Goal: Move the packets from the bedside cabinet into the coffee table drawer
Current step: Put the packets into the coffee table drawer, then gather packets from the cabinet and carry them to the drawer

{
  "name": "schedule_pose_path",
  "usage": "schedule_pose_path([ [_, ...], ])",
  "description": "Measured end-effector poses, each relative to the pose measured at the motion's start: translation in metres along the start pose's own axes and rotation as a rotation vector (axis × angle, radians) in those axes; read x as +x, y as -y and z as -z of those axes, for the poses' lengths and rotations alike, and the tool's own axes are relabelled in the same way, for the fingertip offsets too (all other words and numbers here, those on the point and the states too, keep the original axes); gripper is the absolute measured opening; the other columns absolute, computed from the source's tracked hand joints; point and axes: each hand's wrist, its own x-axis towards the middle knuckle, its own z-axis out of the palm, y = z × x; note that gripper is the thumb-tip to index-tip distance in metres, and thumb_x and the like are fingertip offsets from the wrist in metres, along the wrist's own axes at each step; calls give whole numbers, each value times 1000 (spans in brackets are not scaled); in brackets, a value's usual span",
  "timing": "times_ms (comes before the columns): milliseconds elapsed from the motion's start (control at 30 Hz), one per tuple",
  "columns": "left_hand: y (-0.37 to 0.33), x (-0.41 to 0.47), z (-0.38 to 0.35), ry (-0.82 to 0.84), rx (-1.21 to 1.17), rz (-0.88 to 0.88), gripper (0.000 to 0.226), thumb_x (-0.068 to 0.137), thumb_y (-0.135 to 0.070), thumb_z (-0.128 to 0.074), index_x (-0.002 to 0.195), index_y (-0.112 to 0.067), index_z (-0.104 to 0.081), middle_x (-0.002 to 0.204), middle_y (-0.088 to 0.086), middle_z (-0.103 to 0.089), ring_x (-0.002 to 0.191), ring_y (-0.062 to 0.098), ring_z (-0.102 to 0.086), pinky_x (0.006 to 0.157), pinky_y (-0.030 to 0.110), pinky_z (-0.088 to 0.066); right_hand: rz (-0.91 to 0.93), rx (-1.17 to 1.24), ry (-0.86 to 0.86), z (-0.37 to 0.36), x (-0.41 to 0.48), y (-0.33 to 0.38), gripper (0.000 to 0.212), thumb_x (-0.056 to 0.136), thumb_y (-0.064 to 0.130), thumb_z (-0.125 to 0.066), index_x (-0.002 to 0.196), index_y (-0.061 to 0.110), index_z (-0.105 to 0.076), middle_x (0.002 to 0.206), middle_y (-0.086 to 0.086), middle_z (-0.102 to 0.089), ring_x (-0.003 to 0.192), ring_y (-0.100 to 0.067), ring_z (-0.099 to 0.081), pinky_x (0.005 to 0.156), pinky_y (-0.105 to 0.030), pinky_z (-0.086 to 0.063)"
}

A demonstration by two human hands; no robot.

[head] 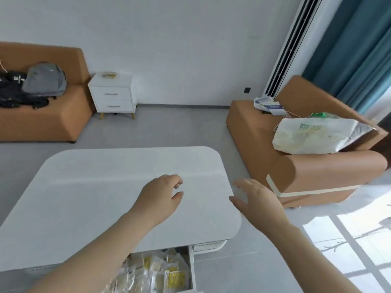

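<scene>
- Left hand (161, 196) and right hand (255, 199) over coffee table (105, 187); fingers loose, nothing held.
- Drawer (191, 269) open, packets (160, 271) inside.
- More packets on bedside cabinet (113, 96).

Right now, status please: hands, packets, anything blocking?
Hands empty: left hand open, right hand open. Open drawer holds packets; yellowish item on bedside cabinet. Between: coffee table.

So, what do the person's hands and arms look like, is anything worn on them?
Both are bare. The left hand and right hand have no gloves, there is no watch or bracelet at either wrist, and no sleeve shows on either forearm within the frame.
</scene>
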Motion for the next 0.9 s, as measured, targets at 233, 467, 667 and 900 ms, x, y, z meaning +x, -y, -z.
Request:
schedule_pose_path([
  [233, -175, 37, -12, -81, -52, -201, 25, 92, -29, -54, 117, -27, -56, 111, -16, -59, 103, 6, -55, 80, 20, -39, -34, -55, -133, 124, -36, -117, 32, 89, 35, -59, 120, 25, -57, 111, 6, -61, 102, -16, -60, 78, -29, -46],
  [467, -326, 80, -15, -145, -51, -393, 26, 91, -28, -55, 118, -26, -58, 111, -14, -60, 104, 10, -57, 84, 27, -45, -49, -148, -264, 233, -56, -211, 41, 89, 41, -60, 127, 29, -54, 122, 8, -61, 109, -15, -60, 89, -32, -51],
  [667, -389, 127, -23, -148, -44, -483, 29, 90, -31, -58, 119, -30, -56, 112, -16, -58, 105, 7, -56, 85, 25, -44, -95, -178, -349, 273, -39, -260, 41, 89, 42, -60, 128, 33, -53, 126, 12, -60, 109, -11, -59, 88, -26, -49],
  [900, -419, 215, -30, -188, -38, -538, 30, 88, -30, -60, 118, -29, -57, 113, -15, -60, 107, 7, -57, 89, 31, -47, -82, -162, -396, 297, 34, -304, 41, 89, 40, -60, 127, 30, -54, 125, 11, -60, 107, -13, -59, 87, -37, -52],
])
